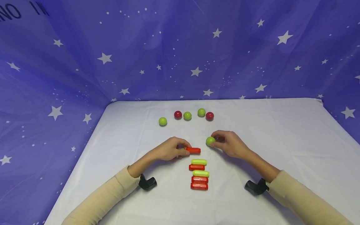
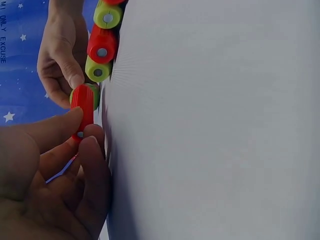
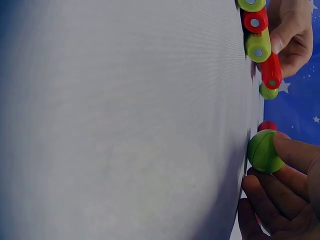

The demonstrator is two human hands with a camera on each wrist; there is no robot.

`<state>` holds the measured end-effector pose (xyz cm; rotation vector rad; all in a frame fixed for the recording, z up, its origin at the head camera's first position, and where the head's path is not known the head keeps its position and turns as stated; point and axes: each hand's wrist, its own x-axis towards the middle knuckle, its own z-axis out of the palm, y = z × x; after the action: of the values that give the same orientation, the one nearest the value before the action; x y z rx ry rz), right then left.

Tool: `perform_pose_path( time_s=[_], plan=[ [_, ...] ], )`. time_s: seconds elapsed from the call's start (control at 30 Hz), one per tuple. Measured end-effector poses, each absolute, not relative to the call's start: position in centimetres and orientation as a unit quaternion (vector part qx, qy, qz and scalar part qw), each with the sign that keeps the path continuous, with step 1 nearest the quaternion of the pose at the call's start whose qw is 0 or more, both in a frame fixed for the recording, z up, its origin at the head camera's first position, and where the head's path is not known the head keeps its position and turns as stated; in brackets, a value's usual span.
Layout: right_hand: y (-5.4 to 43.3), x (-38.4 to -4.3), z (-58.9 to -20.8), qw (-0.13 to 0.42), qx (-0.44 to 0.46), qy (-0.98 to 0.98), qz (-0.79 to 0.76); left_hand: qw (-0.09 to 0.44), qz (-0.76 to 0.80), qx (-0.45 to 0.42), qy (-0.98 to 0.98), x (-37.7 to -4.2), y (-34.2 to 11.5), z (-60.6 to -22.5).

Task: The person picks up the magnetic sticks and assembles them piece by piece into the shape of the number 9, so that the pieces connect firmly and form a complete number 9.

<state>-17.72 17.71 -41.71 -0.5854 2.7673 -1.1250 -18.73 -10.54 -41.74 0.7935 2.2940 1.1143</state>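
Left wrist: backdrop (image 2: pixel 22 80) reads "ONLY EXCUSE", hands (image 1: pixel 170 149) (image 1: pixel 232 145) pinching red rod (image 1: pixel 194 150) and green ball (image 1: pixel 210 141).

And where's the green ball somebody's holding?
In the head view, the green ball is right of centre, in the right hand, up and right from the red stick the left hand holds.

Green ball (image 3: pixel 265 151) in right fingers (image 3: pixel 272 194)

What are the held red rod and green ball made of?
Red rod: likely moulded plastic, going by its ribs and sheen; its pale end disc may be metal. Green ball: probably smooth, glossy plastic, with highlights and a fine seam.
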Motion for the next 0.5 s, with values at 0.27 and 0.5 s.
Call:
perform_pose_path(
  time_s=[0.27, 0.5],
  plan=[
    [17.57, -17.55, -41.61, 0.049, -0.195, 0.909, -0.366, 0.231, 0.423, 0.276, 0.831, -19.13, -9.92, -41.7],
    [17.57, -17.61, -41.53, 0.049, -0.194, 0.91, -0.363, 0.241, 0.434, 0.254, 0.83, -19.68, -9.59, -41.79]
  ],
)
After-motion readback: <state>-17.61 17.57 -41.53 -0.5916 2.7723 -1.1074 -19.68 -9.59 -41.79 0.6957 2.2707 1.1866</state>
